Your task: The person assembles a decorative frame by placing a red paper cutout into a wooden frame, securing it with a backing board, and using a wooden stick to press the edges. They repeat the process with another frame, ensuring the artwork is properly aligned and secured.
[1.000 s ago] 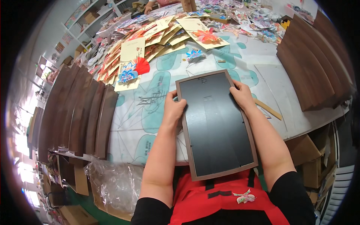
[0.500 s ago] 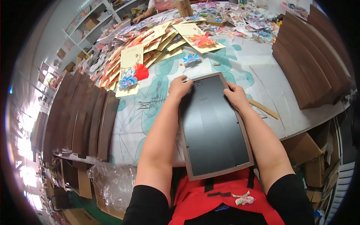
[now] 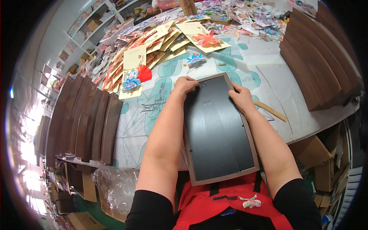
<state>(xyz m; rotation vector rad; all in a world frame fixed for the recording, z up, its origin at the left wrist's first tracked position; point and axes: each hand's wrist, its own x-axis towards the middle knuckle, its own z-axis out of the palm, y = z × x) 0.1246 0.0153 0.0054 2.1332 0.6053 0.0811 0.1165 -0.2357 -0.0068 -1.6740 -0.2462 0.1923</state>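
A picture frame lies back side up, its near end overhanging the table's front edge above my red apron. It has a brown wood-coloured rim and a smooth black backing board. My left hand rests on the upper left corner, fingers bent over the rim and tips on the backing. On the right rim, near the far end, my right hand grips with the thumb on top; its other fingers are partly hidden. Small metal tabs show along the rim's inner edge.
Stacked brown frames stand on the left and right. Cream cards with colourful paper ornaments pile up at far left. A blue paper ornament lies beyond my frame, a tan stick to its right. Cardboard boxes sit below.
My left hand's fingers have shifted slightly right and down onto the backing at the corner. The right hand keeps its place. A person's forearm at the far side has gone from view.
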